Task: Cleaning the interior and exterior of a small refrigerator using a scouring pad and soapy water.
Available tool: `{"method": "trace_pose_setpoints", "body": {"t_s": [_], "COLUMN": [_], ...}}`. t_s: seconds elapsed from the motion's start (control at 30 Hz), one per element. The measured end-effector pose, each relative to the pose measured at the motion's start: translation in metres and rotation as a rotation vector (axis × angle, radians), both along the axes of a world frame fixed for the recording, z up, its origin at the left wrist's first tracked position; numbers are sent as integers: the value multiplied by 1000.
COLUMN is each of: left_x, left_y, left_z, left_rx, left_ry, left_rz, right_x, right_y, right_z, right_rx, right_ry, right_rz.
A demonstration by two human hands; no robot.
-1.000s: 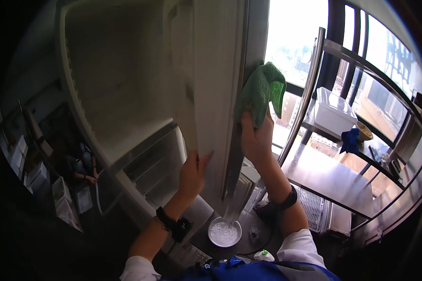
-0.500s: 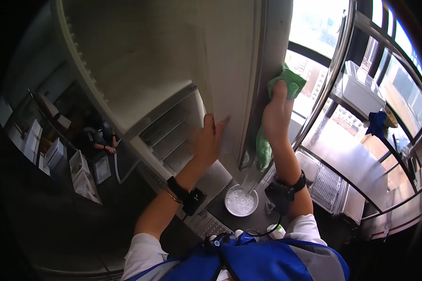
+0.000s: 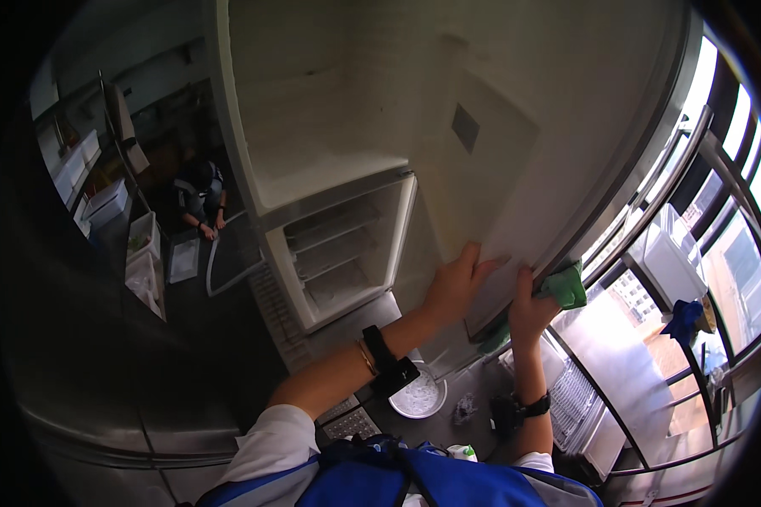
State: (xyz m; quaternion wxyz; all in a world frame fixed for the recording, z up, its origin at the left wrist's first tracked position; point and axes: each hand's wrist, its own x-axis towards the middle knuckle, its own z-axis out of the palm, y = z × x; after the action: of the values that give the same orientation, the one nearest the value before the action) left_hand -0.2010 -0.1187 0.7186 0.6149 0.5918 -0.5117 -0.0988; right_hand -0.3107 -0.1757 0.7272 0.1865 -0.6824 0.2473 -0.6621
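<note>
The white inner panel of an open upright fridge door (image 3: pixel 566 160) fills the upper right. My right hand (image 3: pixel 530 317) grips a green cloth (image 3: pixel 566 287) at the door's lower outer edge, and part of the cloth hangs below the door. Beside it, my left hand (image 3: pixel 450 294) is against or close to the inner panel, its index finger and thumb apart, holding nothing that I can see. Left of the door is the bare upper compartment (image 3: pixel 321 127). Under that, a smaller open compartment (image 3: pixel 338 245) has several shelves.
A round white basin (image 3: pixel 418 395) of sudsy water stands on the dark floor below my hands. A steel rack (image 3: pixel 600 355) with a white bin (image 3: pixel 668 253) and a blue cloth (image 3: pixel 683 321) is at right. Another person (image 3: pixel 201 198) crouches at far left near a hose (image 3: pixel 213 262).
The door now shows more of its inner face and lies farther right. Both hands are lower in view, my right hand down near the door's bottom corner with the cloth.
</note>
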Motion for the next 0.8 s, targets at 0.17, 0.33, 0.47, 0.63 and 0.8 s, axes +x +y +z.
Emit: {"method": "trace_pose_setpoints", "body": {"t_s": [0.17, 0.33, 0.47, 0.63, 0.8], "left_x": [-7, -15, 0, 71, 168], "left_y": [-14, -14, -3, 41, 108], "left_z": [1, 6, -16, -76, -114], "left_rx": [-90, 12, -129, -6, 67], "left_ry": [-52, -45, -204, -367, -428], "left_rz": [-66, -148, -188, 81, 510], "right_x": [-13, -19, -40, -69, -90], "right_y": [-14, -25, -58, -105, -166], "right_z": [-2, -4, -9, -24, -33], "right_rx": [94, 24, 133, 226, 305], "right_ry": [-2, -213, -94, -92, -89], "right_rz": [39, 30, -4, -159, -198]}}
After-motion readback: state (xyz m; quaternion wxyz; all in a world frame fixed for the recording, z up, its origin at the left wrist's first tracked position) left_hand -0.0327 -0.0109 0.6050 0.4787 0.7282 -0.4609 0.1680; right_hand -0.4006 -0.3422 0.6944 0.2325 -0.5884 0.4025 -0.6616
